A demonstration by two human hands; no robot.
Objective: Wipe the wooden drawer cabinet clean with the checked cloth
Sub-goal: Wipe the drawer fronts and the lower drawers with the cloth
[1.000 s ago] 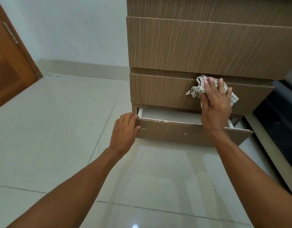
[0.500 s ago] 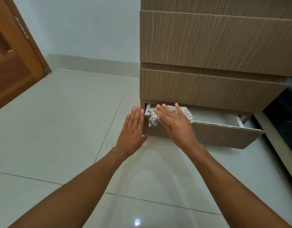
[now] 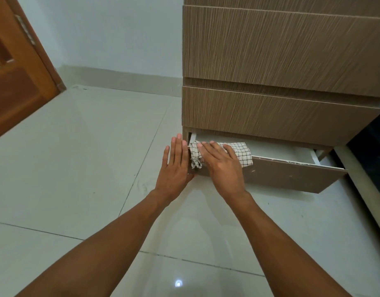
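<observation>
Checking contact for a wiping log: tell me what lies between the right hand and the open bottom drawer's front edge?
In the head view, the checked cloth lies under the right hand, draped over the bottom drawer front's top edge.

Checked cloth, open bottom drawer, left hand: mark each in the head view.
checked cloth (image 3: 243, 151), head view, on its flat right part over the drawer edge.
bottom drawer (image 3: 291, 175), head view, on its front panel.
left hand (image 3: 174, 168), head view, back of hand.
</observation>
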